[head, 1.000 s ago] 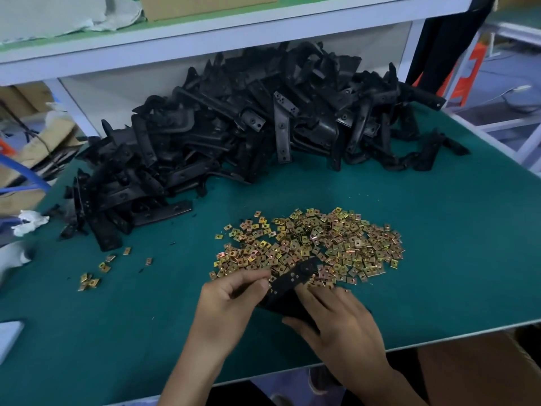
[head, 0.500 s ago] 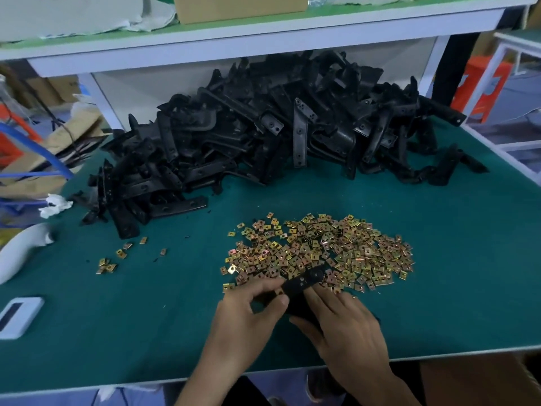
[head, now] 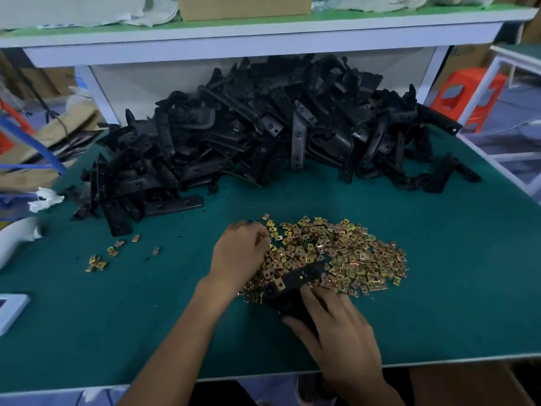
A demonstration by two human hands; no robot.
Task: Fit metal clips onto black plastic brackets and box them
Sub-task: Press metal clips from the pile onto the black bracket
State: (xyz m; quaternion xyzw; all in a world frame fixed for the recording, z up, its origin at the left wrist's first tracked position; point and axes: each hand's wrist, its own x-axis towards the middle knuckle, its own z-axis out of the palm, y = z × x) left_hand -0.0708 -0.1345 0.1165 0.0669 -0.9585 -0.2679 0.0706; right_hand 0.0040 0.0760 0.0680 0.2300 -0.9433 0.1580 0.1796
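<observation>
Left hand (head: pixel 243 253) reaches down into the near-left edge of the heap of metal clips (head: pixel 351 253), knuckles up and fingers bent into the loose pieces. The back of the hand hides the fingertips, so whether a clip is already pinched cannot be told. Right hand (head: pixel 336 326) grips the near end of one black plastic bracket (head: pixel 295 281), with fingers curled over it. The bracket's far end lies across the front of the clip heap, its flat face with the holes turned up. Whether any clip already sits on it is too small to make out.

Both heaps rest on the green table (head: pixel 439 288). The clips spread out just beyond the hands, and a large pile of brackets (head: pixel 263 136) lies farther back under the white shelf (head: pixel 263 33). A few stray clips (head: pixel 108 253) lie well to the left, apart from the main heap. A cardboard box (head: pixel 243 7) stands on the shelf, but whether it is the packing box cannot be told.

The step in hand looks like picking a single clip to fit on the held bracket, and boxing has plainly not come yet for this piece. The next move would call for separating one clip from its neighbours and turning its open side toward the bracket's edge. It would then slide on over a hole while the right hand steadies the part. The clips are small and tangled, so lifting two at once is the likely slip.
</observation>
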